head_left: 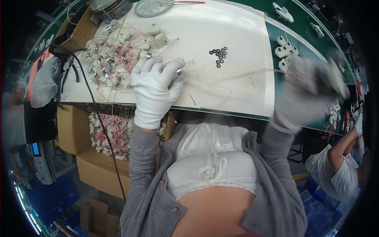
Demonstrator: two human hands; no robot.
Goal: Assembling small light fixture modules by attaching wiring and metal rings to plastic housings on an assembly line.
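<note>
Below the white paper work sheet [244,35], one brown cardboard box [102,173] holds white, pink-wired parts [112,132]. On the sheet's left half, beside a heap of whitish plastic pieces [118,55], our white-gloved left hand [158,81] pinches one small silvery metal part [179,71]. Mid-sheet, we count about twelve black rings [220,57]. Beyond the sheet's right edge, we cannot tell our blurred right hand's [306,91] grip.

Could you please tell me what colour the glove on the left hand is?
The glove is white; it shows best in the head view.
</note>
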